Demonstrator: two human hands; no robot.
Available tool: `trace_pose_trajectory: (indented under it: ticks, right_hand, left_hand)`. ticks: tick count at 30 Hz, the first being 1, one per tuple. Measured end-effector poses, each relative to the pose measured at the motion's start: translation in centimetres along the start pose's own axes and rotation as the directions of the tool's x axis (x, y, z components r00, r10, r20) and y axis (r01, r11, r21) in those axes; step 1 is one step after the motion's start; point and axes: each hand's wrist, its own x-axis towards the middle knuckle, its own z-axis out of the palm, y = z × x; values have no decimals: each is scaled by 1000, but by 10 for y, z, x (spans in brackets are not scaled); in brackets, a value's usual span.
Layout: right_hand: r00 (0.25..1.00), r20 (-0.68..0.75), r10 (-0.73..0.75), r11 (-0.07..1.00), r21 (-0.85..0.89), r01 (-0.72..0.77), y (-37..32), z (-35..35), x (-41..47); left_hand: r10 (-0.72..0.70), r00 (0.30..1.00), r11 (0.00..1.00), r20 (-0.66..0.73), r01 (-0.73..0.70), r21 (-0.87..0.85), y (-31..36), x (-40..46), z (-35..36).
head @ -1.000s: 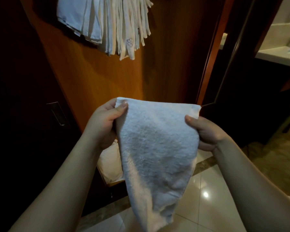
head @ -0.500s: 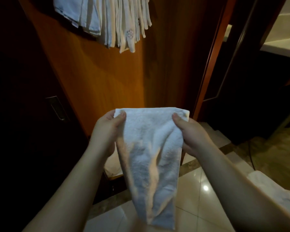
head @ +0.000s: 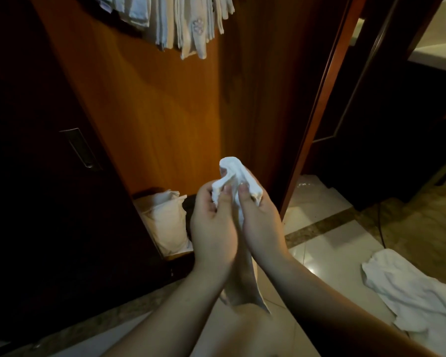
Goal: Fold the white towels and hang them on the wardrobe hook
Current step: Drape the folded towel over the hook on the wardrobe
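Note:
A white towel (head: 238, 176) is bunched between my two hands, which are pressed close together at the centre of the view. My left hand (head: 211, 228) and my right hand (head: 262, 225) both pinch its top edge with thumb and fingers; the rest of the towel hangs down between my wrists, mostly hidden. Several white towels (head: 180, 24) hang high up against the orange wooden wardrobe panel (head: 150, 109); the hook itself is out of sight. More white towels (head: 410, 287) lie crumpled on the floor at the lower right.
A dark wardrobe door (head: 36, 176) with a recessed metal handle (head: 81, 148) stands on the left. A white pillow-like bundle (head: 165, 222) sits low inside the wardrobe. Glossy tiled floor (head: 327, 243) spreads to the right, and a dark doorway with a pale counter lies beyond.
My hands have come together, bringing the towel's two top corners into one bunch. The spread towel is now folded lengthwise and hangs narrow between my wrists.

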Motion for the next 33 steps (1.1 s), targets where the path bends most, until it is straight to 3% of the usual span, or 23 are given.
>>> trace_pose_trajectory:
  ticks: [6, 10, 13, 15, 18, 21, 25, 27, 30, 31, 33]
  right_hand:
    - [995, 97, -28, 998, -51, 33, 8, -11, 8]
    - [968, 248, -24, 999, 41, 14, 5, -19, 9]
    - [925, 379, -12, 991, 127, -39, 0, -27, 17]
    - [911, 411, -37, 997, 75, 7, -6, -33, 23]
    - [898, 432, -88, 994, -27, 110, -10, -36, 28]
    - [913, 400, -74, 996, -7, 84, -6, -36, 28]
    - [933, 352, -73, 997, 9, 74, -9, -35, 27]
    - [942, 322, -91, 996, 12, 92, -15, -37, 28]
    - [944, 299, -137, 989, -14, 148, -26, -43, 35]
    - [937, 316, -151, 985, -33, 169, -31, -45, 37]
    - [912, 371, -175, 975, -66, 214, -40, -51, 43]
  left_hand:
    - [-11, 996, 1000, 84, 12, -18, 5, -1, -5]
    - [-4, 989, 1000, 149, 5, -7, 11, -1, -7]
    - [-120, 941, 977, 318, 169, -133, 12, 9, -12]
    - [-150, 890, 945, 431, 257, -202, 11, 15, -17]
    - [-139, 845, 954, 516, 254, -159, 15, 20, -20]
    - [-124, 824, 973, 552, 211, -96, 14, 25, -24]
    - [-189, 774, 948, 604, 305, -95, 16, 32, -31]
    - [-133, 809, 982, 572, 184, -32, 19, 35, -31]
    - [39, 955, 994, 294, -66, 85, 17, 49, -33]
    - [72, 970, 985, 231, -106, 136, 20, 56, -35]
    - [164, 952, 942, 260, -229, 245, 28, 70, -40]
